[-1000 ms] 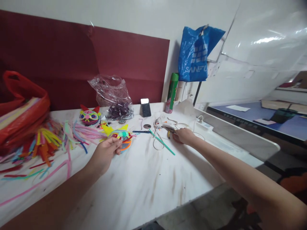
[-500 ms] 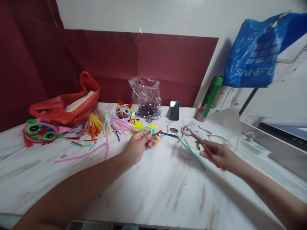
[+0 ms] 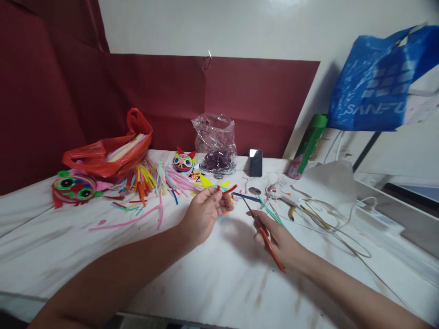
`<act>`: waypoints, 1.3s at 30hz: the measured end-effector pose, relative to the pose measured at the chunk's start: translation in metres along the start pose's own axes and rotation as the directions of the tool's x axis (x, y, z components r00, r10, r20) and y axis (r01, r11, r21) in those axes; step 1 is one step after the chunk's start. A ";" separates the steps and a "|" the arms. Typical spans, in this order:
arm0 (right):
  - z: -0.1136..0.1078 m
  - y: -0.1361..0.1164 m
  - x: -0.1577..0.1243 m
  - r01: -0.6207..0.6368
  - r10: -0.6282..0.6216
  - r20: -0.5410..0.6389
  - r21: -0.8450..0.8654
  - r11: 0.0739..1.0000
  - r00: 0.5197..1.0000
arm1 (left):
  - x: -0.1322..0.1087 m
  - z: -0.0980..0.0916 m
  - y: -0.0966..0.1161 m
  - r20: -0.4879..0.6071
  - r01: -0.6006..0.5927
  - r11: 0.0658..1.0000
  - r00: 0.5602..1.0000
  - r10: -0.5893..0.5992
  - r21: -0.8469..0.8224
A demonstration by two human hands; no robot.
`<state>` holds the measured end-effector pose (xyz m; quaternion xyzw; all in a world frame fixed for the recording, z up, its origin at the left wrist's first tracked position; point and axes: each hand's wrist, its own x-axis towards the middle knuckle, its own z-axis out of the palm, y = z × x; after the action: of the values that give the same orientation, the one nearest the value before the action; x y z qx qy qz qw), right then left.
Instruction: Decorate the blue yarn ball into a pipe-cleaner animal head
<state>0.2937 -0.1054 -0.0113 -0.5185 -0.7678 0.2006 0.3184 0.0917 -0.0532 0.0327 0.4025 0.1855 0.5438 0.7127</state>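
Note:
Between the fingertips of my left hand (image 3: pixel 206 212) is a short piece of red pipe cleaner (image 3: pixel 230 188), its free end pointing right. My right hand (image 3: pixel 276 233) grips orange-handled scissors (image 3: pixel 266 242), blades toward the red piece but apart from it. Green pipe cleaners (image 3: pixel 272 212) lie just behind the right hand. Behind my left hand, a yellow-eared pipe cleaner face (image 3: pixel 207 182) is mostly covered. A small round face with red ears (image 3: pixel 184 162) sits farther back, and a larger red and green face (image 3: pixel 75 187) lies at the left.
A red plastic bag (image 3: pixel 99 153) and bunched pipe cleaners (image 3: pixel 144 180) occupy the back left. Behind stand a clear bag (image 3: pixel 216 146), a phone (image 3: pixel 255 163) and a green spray can (image 3: pixel 308 144). White cables (image 3: pixel 356 214) and a glue gun (image 3: pixel 274 189) lie right. A blue bag (image 3: pixel 373 87) hangs above.
My right hand has brought the scissors left and nearer, closer to my left hand. The left hand still holds the red piece, its fingers slightly shifted. The view has tilted a little.

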 end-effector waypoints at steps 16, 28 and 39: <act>-0.004 -0.028 0.012 0.015 -0.023 0.104 0.074 0.997 0.994 | -0.004 -0.002 -0.006 0.030 -0.020 0.912 1.000 0.008 0.411; -0.007 -0.020 0.011 0.047 -0.057 0.158 0.064 0.997 0.986 | -0.003 -0.005 -0.009 0.055 -0.021 0.931 0.999 0.001 0.364; -0.008 -0.024 0.010 0.022 -0.029 0.104 0.064 0.998 0.994 | -0.005 -0.005 -0.009 0.082 0.038 0.934 0.994 -0.072 0.355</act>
<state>0.2809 -0.1057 0.0122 -0.4873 -0.7833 0.2475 0.2963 0.0925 -0.0565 0.0216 0.5436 0.2575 0.4621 0.6517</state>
